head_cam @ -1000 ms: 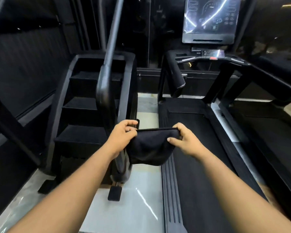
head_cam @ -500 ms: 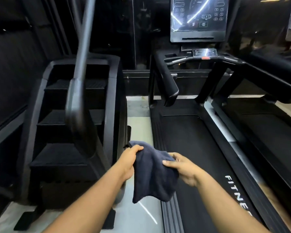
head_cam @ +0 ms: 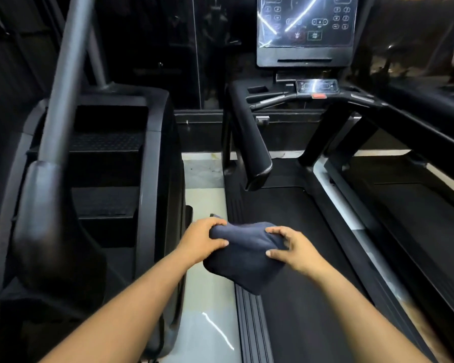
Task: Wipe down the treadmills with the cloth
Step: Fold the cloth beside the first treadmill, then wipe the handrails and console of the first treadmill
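Dark navy folded terry cloth (head_cam: 243,258), lower centre of frame, held in the air between both hands. Its lower corner hangs down over the ribbed black side rail (head_cam: 252,326) of the treadmill; whether it touches the rail cannot be told.

Left hand (head_cam: 202,241), just left of the cloth: fingers curled over the upper left edge, thumb pressed under it, gripping the fabric. Knuckles up, wrist straight, bare forearm running in from the lower left of frame.

Right hand (head_cam: 295,248), just right of the cloth: thumb and fingertips pinching the right edge, fingers bent and slightly spread, back of hand up. Bare forearm enters from the lower right corner.

The hands are near each other, with the bunched cloth between them.

Below and right of the hands: black treadmill belt (head_cam: 299,258), running up the frame to a curved black handrail (head_cam: 249,142) at centre. Above it, a small control panel with a red button (head_cam: 317,86) and a large console screen (head_cam: 306,27) at top centre right, streaked with light reflections.

Left half of frame: black stair-climber machine with textured steps (head_cam: 105,179) and a grey padded upright handle (head_cam: 53,132). Between the two machines, a strip of pale glossy floor (head_cam: 207,323). A second treadmill deck (head_cam: 417,218) shows at the right edge.
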A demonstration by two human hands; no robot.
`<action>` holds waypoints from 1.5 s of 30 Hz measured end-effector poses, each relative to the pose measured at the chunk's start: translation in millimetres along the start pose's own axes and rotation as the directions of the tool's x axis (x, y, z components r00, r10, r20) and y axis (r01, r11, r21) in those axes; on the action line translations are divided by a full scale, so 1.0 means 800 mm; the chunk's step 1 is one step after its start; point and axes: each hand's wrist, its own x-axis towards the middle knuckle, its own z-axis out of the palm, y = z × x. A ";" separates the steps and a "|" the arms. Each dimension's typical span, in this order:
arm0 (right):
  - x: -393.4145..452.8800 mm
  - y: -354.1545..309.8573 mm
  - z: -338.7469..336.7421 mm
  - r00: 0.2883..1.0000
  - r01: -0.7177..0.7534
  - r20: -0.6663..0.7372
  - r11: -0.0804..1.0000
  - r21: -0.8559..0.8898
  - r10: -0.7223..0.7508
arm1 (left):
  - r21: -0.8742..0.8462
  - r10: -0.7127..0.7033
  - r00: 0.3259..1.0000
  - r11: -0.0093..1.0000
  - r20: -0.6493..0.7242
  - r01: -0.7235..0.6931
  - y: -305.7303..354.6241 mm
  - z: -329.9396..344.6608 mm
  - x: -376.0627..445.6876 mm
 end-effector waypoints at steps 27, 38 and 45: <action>0.374 -0.135 0.011 0.922 -0.373 -0.384 0.383 -0.845 0.051 | 0.079 0.461 0.882 0.880 0.099 -0.468 0.000 -0.011 0.528; 0.347 -0.125 -0.015 0.999 -0.002 0.006 0.269 -0.963 0.031 | 0.119 0.515 0.814 0.821 0.268 -0.559 -0.024 -0.031 0.561; 0.403 -0.134 0.053 0.974 0.190 0.160 -0.188 -0.964 0.163 | 0.217 0.516 0.813 0.790 0.270 -0.574 -0.022 -0.041 0.584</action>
